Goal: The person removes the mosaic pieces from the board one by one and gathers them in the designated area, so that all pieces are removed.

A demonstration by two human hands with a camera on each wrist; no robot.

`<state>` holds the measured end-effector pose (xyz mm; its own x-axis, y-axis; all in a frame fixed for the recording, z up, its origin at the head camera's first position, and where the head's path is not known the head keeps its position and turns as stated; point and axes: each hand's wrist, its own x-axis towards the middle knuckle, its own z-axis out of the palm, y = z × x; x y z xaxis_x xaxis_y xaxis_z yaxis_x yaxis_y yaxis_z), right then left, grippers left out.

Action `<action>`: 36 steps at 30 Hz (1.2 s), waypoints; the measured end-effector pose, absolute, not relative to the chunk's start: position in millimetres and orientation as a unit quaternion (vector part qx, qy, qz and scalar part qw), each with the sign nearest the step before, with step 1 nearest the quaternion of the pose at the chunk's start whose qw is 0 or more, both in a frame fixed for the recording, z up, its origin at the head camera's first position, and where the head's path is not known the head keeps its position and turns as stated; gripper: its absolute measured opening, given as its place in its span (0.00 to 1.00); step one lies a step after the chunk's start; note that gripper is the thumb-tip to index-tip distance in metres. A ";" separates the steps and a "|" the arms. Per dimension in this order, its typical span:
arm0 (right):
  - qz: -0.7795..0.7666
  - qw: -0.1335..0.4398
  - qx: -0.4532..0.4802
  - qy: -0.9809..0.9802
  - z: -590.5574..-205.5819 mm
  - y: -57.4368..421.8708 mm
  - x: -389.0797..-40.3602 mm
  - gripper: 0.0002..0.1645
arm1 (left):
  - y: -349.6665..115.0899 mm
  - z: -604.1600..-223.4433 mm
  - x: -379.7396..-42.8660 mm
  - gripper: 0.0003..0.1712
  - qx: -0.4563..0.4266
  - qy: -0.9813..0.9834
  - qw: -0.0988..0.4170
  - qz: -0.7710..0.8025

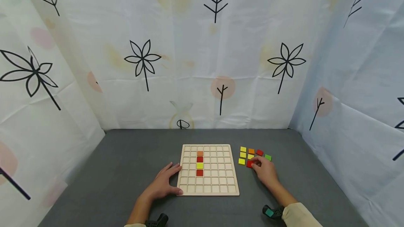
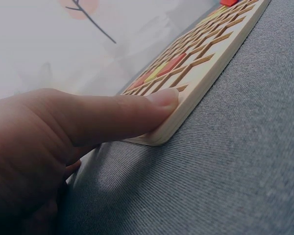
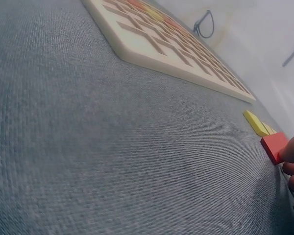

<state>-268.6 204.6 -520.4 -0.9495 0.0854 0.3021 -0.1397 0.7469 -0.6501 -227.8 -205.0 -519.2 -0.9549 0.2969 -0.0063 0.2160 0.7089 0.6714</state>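
Note:
A pale wooden grid board (image 1: 179,185) lies flat on the grey table. One of its columns holds an orange tile (image 1: 200,153), a red tile (image 1: 200,159), a yellow tile (image 1: 200,165) and another red tile (image 1: 199,172), from far to near. My left hand (image 1: 161,183) rests at the board's left side, fingers spread along the edge. Its thumb (image 2: 161,100) presses on the near left corner. Right of the board, my right hand (image 1: 265,171) pinches a loose red tile (image 3: 274,147) at the near side of the tile group; its other fingers are partly out of the right wrist view.
Around the right hand lie several loose tiles: yellow tiles (image 1: 241,161), an orange tile (image 1: 251,151), a red tile (image 1: 259,152) and a green tile (image 1: 268,157). White patterned curtains (image 1: 189,62) stand behind the grey table (image 1: 126,157) and at both sides.

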 end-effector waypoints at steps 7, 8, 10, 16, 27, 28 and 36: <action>0.344 0.159 0.017 -0.925 -520.1 204.9 -270.0 0.07 | -205.6 -518.0 -227.7 0.52 0.149 0.920 0.053 0.359; 0.343 0.159 0.017 -0.925 -520.2 204.8 -270.2 0.07 | -205.7 -517.7 -227.7 0.52 0.150 0.919 0.053 0.360; 0.342 0.159 0.016 -0.926 -520.8 205.0 -270.8 0.07 | -205.8 -517.0 -227.3 0.51 0.151 0.919 0.054 0.360; 0.348 0.156 0.019 -0.924 -519.5 205.8 -270.6 0.06 | -205.5 -516.9 -228.0 0.52 0.147 0.918 0.060 0.362; 0.347 0.164 0.020 -0.923 -505.3 198.8 -277.2 0.06 | -205.4 -518.3 -229.0 0.52 0.142 0.917 0.061 0.367; 0.350 0.165 0.024 -0.922 -503.0 197.3 -277.7 0.06 | -205.4 -518.6 -229.1 0.52 0.141 0.917 0.060 0.367; 0.365 0.185 0.042 -0.911 -491.9 181.4 -285.8 0.05 | -206.5 -520.2 -228.9 0.51 0.148 0.917 0.055 0.367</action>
